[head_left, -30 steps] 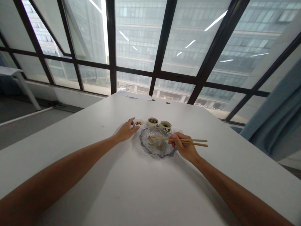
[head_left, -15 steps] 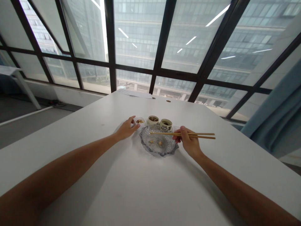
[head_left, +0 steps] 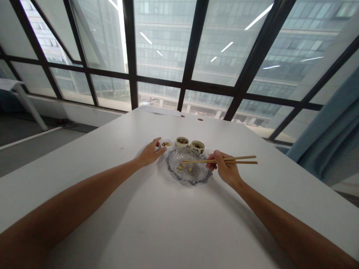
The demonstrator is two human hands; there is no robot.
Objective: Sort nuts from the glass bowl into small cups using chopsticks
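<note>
My right hand (head_left: 224, 168) is closed around a pair of wooden chopsticks (head_left: 241, 159). Their tips reach over a clear, scalloped glass bowl (head_left: 193, 182), where a few small pale pieces (head_left: 190, 169) lie on the bottom. On the other side, my left hand (head_left: 153, 152) steadies a small white dish (head_left: 169, 147), thumb at its near edge and fingers at its left. Small brownish bits, too tiny to name, sit in that dish. Directly behind the glass bowl stand two cream cups (head_left: 198, 150), the left one with dark, dried-looking bits inside.
Another white dish (head_left: 209, 151) is partly hidden behind my right hand. The broad white table (head_left: 157, 220) runs toward the framed windows. Paper (head_left: 161, 111) lies near its far edge, beside a round brown spot (head_left: 200, 119). A blue curtain (head_left: 322, 138) hangs at the right.
The chopstick tips have dipped lower, from the back of the glass bowl toward the pieces inside, and moved slightly closer to me. My left hand stays at the white dish.
</note>
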